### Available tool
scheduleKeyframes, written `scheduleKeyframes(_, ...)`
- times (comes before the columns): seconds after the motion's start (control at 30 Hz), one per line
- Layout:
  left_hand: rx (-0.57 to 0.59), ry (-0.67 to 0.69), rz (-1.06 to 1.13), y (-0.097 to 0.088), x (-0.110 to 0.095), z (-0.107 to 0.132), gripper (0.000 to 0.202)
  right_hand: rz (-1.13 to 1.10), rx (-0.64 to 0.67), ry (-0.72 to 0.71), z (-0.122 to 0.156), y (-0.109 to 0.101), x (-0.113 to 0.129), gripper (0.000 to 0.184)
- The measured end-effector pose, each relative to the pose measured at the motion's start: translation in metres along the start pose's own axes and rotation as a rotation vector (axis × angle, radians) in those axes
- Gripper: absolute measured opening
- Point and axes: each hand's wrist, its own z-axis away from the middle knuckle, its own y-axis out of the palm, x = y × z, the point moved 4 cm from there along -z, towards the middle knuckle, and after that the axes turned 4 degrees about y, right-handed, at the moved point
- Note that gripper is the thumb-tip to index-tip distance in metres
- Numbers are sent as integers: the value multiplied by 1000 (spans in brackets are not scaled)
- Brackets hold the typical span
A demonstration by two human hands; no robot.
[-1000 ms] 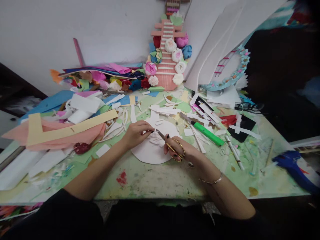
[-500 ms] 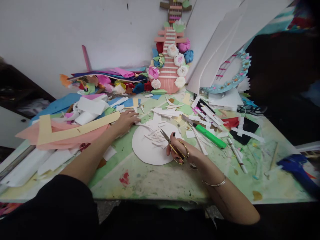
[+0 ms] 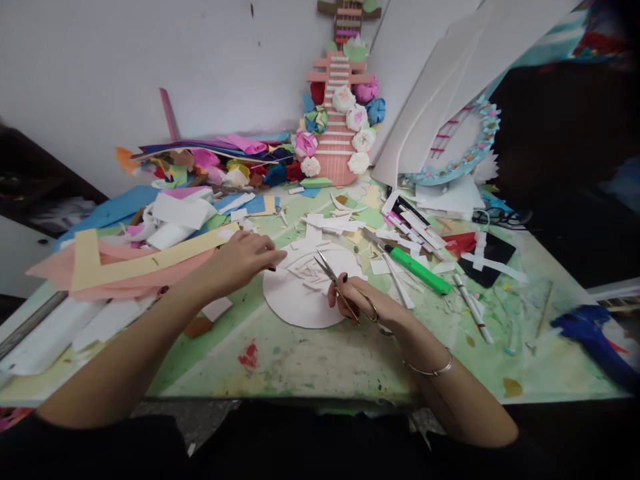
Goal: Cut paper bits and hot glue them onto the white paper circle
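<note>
Here, the right hand (image 3: 349, 293) holds one pair of scissors (image 3: 327, 268) over one disc (image 3: 296, 308).

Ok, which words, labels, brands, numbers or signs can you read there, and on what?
None can be read anywhere in view.
Scissors: no lettering visible.
White round card: no lettering visible.
Green knife: any print is too small to read.
White pen: any print is too small or blurred to read.
</note>
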Motion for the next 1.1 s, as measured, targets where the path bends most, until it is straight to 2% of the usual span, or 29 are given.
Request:
scheduleKeyframes(0.17,98,25,47,1,-18,21,37,-15,-55,127,-5,-1,-13,72)
scheduleKeyframes(0.33,140,-14,98,-2,-29,30,38,-18,-27,171,-4,2,-16,74)
scheduleKeyframes(0.43,137,-8,116,-5,-35,31,39,-42,-1,225,-2,5,-15,73)
scheduleKeyframes(0.57,60,4,93,-5,-38,34,38,9,-23,261,-2,6,-16,73)
scheduleKeyframes(0.73,-18,-40,49,0,-30,39,34,12,-76,233,-4,2,-19,73)
scheduleKeyframes(0.87,7,-109,60,1,-22,39,31,0,30,235,-3,7,-18,76)
scheduleKeyframes(0.93,37,-116,52,2,-21,37,31,-4,88,193,-3,10,-15,75)
scheduleKeyframes(1.03,45,-87,38,1,-25,31,32,19,116,111,-4,13,-11,74)
scheduleKeyframes(1.1,22,-39,35,-2,-32,24,33,41,99,106,-5,13,-11,73)
